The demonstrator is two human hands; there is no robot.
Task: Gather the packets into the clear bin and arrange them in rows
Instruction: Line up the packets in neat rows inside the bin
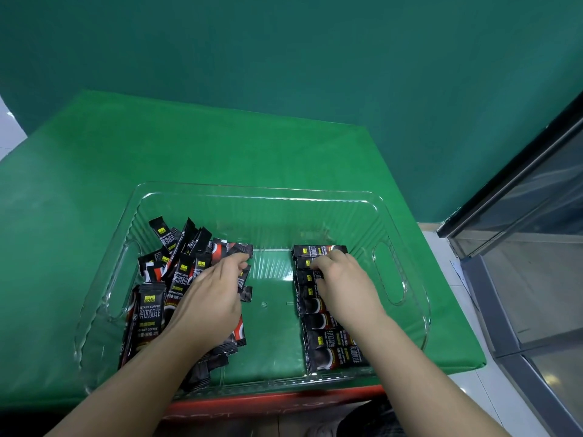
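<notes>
Table: a bright green cloth (94, 171) covers it, with a darker green wall (284, 52) behind.
Clear bin: the clear bin (252, 192) sits on the cloth, close to the near edge, with a cut-out handle in each short wall.
Loose heap: at the left end of the bin, black instant-coffee packets (176, 263) lie jumbled, some propped against the left wall, others flat and overlapping.
Left hand: the left hand (211, 298) rests palm-down on the heap, its fingers curled at the far right edge of the pile; they look to be pinching a packet there, though the knuckles hide the contact.
Bin middle: a bare strip of the bin floor separates the two groups, the cloth showing through.
Tidy row: along the right part of the bin, a row of packets (328, 342) lies crosswise, one after another from far to near, edges touching or slightly overlapping.
Right hand: the right hand (340, 282) is over the far half of that row, fingertips bent down and pinching a packet in it.
Far right: a dark-framed glass panel (530, 216) stands beside the table.
</notes>
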